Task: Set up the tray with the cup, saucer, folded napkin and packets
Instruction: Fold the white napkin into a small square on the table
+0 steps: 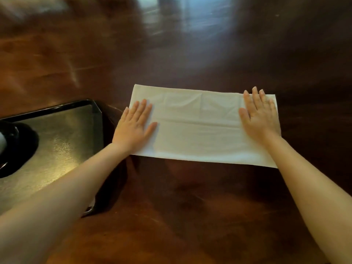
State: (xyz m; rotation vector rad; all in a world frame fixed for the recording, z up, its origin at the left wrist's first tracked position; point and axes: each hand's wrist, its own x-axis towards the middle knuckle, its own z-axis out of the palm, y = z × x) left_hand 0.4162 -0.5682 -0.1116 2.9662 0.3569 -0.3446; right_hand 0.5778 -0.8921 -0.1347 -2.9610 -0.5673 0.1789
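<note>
Now the napkin (200, 126), a white cloth folded into a long rectangle, lies flat on the dark wooden table (190, 206) with its long sides running across the view. A crease runs along its length, and fainter fold lines cross its far half.

The left hand (134, 126) presses palm down on the napkin's left end. Its fingers are straight and close together, its thumb is spread toward the napkin's middle, and it grips nothing. Its outer side overhangs the napkin's left edge onto the wood. The right hand (259, 117) lies palm down on the napkin's right end, fingers straight and slightly fanned, thumb pointing toward the napkin's middle. It too is flat and holds nothing, with its fingertips near the napkin's far edge. Both forearms reach in from the near side of the napkin.

To the left of the napkin, just beside the left hand, sits a dark tray (76, 130) with a raised rim. A dark round saucer (22, 149) rests on it, farther left from the napkin. Something pale (2, 142) sits there, cut by the frame edge, and I cannot tell what it is.
</note>
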